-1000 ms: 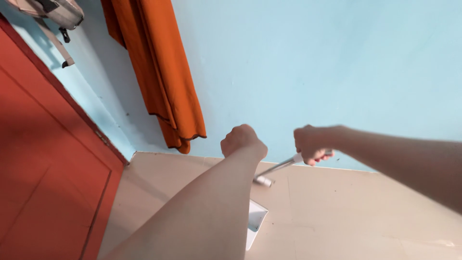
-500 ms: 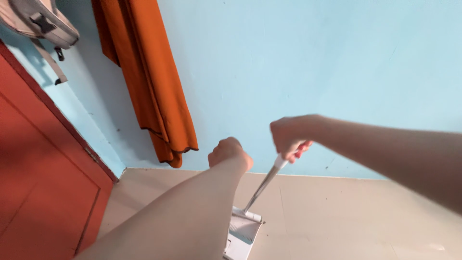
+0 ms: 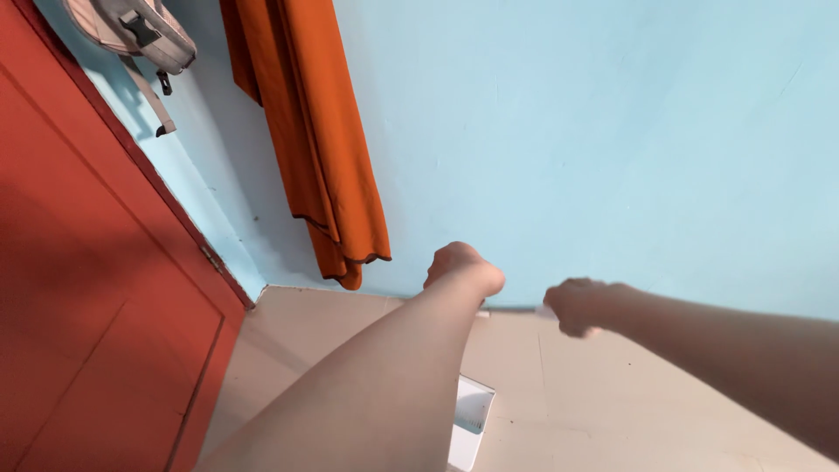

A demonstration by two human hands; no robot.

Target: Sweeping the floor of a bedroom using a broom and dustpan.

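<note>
1. Right now the handle (image 3: 516, 308), a thin metal rod, lies almost level along the foot of the wall, running from behind the left wrist at 9 o'clock to the right hand (image 3: 578, 307) at 3 o'clock.
2. That right hand is curled shut around the rod's end, though the frame is blurred there and the grip itself is hard to make out.
3. Over at 9 o'clock of it, the left hand (image 3: 461, 265) is balled into a fist, knuckles away from us; I cannot tell whether it grips anything.
4. Down at 6 o'clock, the white dustpan (image 3: 470, 419) sits on the floor (image 3: 612, 411), half hidden by the left forearm.
5. Judging by the level rod so near the blue wall (image 3: 612, 131), its end could scrape the paint.
6. Any jerk of the rod might also tip the pan, I reckon.
7. Up at 11 o'clock hangs an orange cloth (image 3: 323, 149), beside a red door (image 3: 96, 306) and a grey bag (image 3: 135, 31).
8. Half a second back the rod stood steeply, its foot on the pan; now it lies flat and the right hand has dropped lower.
</note>
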